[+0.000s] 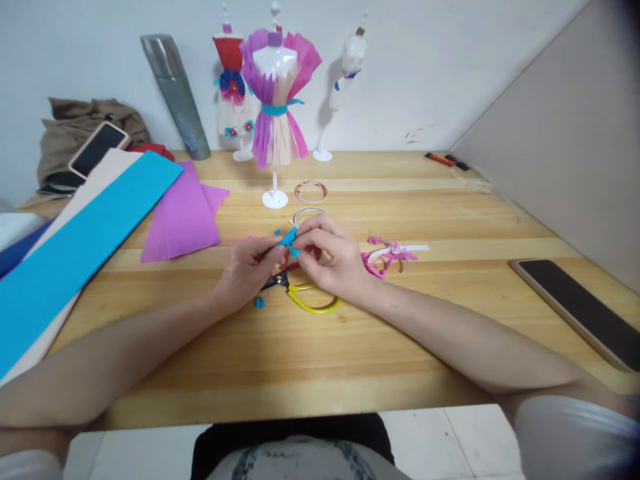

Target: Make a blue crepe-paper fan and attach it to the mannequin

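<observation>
Between my fingertips is a small folded piece of blue crepe paper (289,239), gathered like a little bow. My left hand (249,267) pinches its left side with thumb and forefinger. At its right side, my right hand (334,257) has thumb and fingers closed on the same paper. Scissors (315,308) with yellow handles lie on the table beneath my hands, partly covered by them. Small blue paper scraps (259,303) lie beside the scissors. Just beyond my right hand is a roll of tape (309,215), partly hidden.
Several mini mannequins stand at the back, one wearing a purple, pink and cream paper dress (275,110). Blue crepe paper (95,247) and purple sheets (185,223) lie left, near a grey bottle (177,97). Pink scraps (387,257) and a phone (580,310) lie right.
</observation>
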The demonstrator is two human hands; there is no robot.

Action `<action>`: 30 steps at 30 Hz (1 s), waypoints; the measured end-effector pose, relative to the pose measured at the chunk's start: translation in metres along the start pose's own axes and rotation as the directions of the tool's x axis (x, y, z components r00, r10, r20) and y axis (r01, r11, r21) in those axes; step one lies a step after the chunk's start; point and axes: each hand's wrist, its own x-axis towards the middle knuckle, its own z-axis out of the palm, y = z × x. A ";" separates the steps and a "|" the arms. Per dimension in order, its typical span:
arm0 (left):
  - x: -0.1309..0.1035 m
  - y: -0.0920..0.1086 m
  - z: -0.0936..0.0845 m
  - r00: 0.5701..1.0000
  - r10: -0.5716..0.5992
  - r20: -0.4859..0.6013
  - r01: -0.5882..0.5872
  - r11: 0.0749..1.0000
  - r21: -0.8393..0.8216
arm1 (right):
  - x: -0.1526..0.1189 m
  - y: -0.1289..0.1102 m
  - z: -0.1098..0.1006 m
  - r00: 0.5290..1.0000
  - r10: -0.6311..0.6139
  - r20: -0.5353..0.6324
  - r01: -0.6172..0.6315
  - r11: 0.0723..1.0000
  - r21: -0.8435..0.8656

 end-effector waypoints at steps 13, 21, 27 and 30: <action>0.001 -0.004 -0.001 0.997 0.056 -0.057 -0.057 0.998 -0.007 | -0.003 0.002 0.001 0.991 0.032 -0.127 -0.021 0.996 0.091; -0.001 -0.010 -0.004 0.971 0.229 -0.072 -0.212 0.958 0.191 | 0.005 0.004 -0.001 0.906 0.410 0.108 -0.413 0.797 0.440; 0.000 -0.015 -0.005 0.910 0.410 -0.059 -0.367 0.864 0.344 | 0.009 -0.006 0.001 0.812 0.538 0.226 -0.565 0.626 0.538; 0.000 -0.016 -0.005 0.898 0.437 -0.055 -0.383 0.836 0.393 | 0.008 -0.006 0.004 0.779 0.586 0.223 -0.590 0.562 0.580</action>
